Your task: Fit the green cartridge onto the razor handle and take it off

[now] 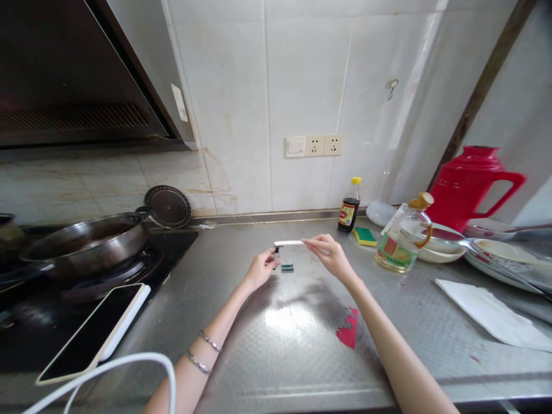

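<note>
My left hand (260,270) is closed on a small upright object with a black top (276,251); its kind is too small to tell. With pinched fingertips, my right hand (328,253) holds one end of a slim white stick-like piece (288,243). The other end of that white piece lies just over the black top, and I cannot tell whether they touch. Small dark green and black flat pieces (287,268) lie on the steel counter (241,356) between my hands. Nearer to me is a torn red scrap (348,329), left of my right forearm.
Leftward, a steel pan (90,244) sits on the black stove, with a phone (97,328) and white cable (133,357) in front. At right are a soy sauce bottle (348,208), sponge (364,236), oil jug (401,238), red thermos (470,187), bowls and white paper (491,313).
</note>
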Demonstrator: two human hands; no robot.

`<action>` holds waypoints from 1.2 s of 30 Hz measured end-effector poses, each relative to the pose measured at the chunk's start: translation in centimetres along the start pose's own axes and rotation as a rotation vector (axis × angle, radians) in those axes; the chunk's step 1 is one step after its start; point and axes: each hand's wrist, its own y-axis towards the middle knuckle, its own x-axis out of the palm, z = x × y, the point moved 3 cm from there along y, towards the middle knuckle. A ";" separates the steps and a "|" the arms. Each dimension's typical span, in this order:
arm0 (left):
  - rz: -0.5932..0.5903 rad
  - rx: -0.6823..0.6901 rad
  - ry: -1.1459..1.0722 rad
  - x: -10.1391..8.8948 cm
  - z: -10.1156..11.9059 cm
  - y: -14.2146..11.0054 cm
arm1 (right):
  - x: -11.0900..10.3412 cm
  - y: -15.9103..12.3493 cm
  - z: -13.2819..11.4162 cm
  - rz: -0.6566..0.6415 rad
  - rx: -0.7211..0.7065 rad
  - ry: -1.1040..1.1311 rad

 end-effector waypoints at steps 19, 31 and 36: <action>0.014 -0.006 0.017 -0.4 0.5 0.0 | -0.3 -0.1 0.7 0.009 0.033 0.028; 0.032 0.007 0.026 -0.7 0.4 0.2 | -0.5 -0.1 0.9 0.024 0.036 0.016; -0.005 0.009 0.004 -0.3 0.3 0.1 | 0.5 -0.1 0.1 0.002 0.018 0.045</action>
